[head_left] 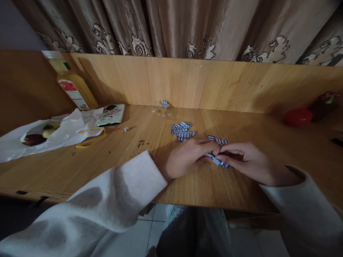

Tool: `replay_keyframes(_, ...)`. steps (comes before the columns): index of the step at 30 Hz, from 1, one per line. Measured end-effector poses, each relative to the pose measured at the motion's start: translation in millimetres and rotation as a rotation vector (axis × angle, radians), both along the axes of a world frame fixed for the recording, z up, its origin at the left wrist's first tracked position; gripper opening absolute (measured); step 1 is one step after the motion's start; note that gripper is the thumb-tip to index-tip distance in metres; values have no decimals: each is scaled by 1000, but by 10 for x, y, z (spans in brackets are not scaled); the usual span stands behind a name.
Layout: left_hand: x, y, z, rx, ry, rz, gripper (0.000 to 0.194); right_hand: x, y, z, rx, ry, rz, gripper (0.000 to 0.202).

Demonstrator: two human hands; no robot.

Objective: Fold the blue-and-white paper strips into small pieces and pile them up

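My left hand point(187, 157) and my right hand point(246, 162) meet at the middle of a wooden desk point(128, 157), both pinching a short row of small blue-and-white striped packets point(218, 161). Part of the row is hidden under my fingers. A loose pile of the same packets point(181, 131) lies just beyond my left hand. A few more packets point(217, 140) sit past my fingertips. One single packet point(164, 104) rests near the desk's back panel.
At the far left a white plastic bag point(66, 130) holds fruit point(33, 140), beside a phone point(111, 115), a yellow band point(89, 141) and a juice bottle point(72, 85). A red round object point(298, 116) sits at the right. Curtains hang behind.
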State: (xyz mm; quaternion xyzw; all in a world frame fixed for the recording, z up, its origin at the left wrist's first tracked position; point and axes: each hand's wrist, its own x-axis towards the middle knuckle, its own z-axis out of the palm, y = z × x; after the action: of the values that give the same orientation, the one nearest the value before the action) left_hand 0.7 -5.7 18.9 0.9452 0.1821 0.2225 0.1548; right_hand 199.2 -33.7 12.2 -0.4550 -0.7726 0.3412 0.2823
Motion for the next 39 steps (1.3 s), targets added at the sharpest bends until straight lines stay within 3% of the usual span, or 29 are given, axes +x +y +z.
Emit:
replay_keyframes(4,-17,-1,2,-29,11,63,13,35,-51,7,-5,11,14,30)
replay_keyframes(9,-23,-11,12,20,62,80,23,51,-106,-28,-64,170,-93,29)
replay_keyframes(13,-23,-12,20,56,102,87,12,84,-98,-32,-46,150,-103,30)
replay_keyframes(19,-17,-14,13,56,79,76,19,78,-81,-33,-16,118,-110,21)
replay_keyframes(31,-17,7,6,51,81,111,13,8,-107,-33,15,123,-114,19)
replay_keyframes(39,11,15,-20,-14,20,54,12,-34,-62,-38,72,40,-63,18)
